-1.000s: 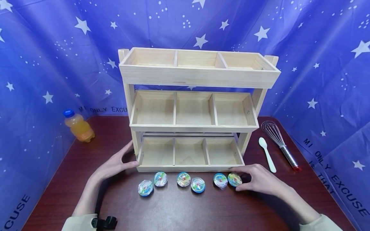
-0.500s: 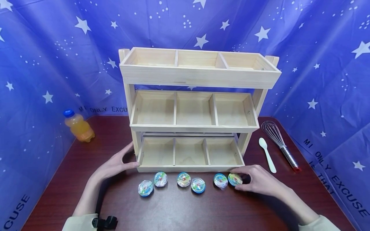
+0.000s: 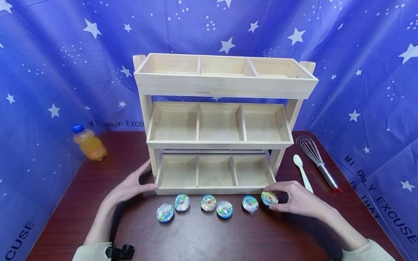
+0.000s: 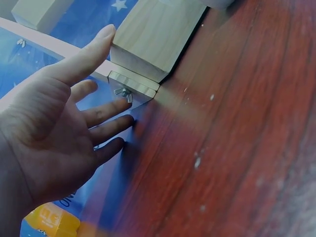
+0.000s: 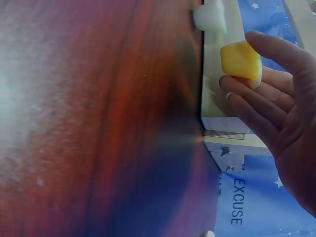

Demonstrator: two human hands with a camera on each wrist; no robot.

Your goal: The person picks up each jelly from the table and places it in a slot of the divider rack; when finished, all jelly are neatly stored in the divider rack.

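A blue curtain (image 3: 343, 83) printed with white stars and black lettering hangs around a dark reddish-brown table (image 3: 209, 239), its glossy top catching light near the front. At the centre stands a pale wooden rack (image 3: 225, 87) of three tiers, each split into three compartments. A person in light sleeves works from the near side: the left hand (image 3: 130, 186), fingers spread, sets its thumb at the corner of the bottom tray, while the right hand (image 3: 295, 199) pinches a small yellow cup (image 3: 269, 198) between thumb and fingers before the tray's right front corner, apparently raised off the table. A wire whisk (image 3: 320, 165) lies at right, an orange drink bottle (image 3: 91, 145) stands at far left, and a white spoon (image 3: 303, 173) rests between whisk and rack. Five other lidded cups (image 3: 225, 209) line the table along the rack's front. A second earlier, the pinched cup sat close against its neighbour; now it has shifted right and toward the rack, leaving a clear gap, while the left hand has held its place.
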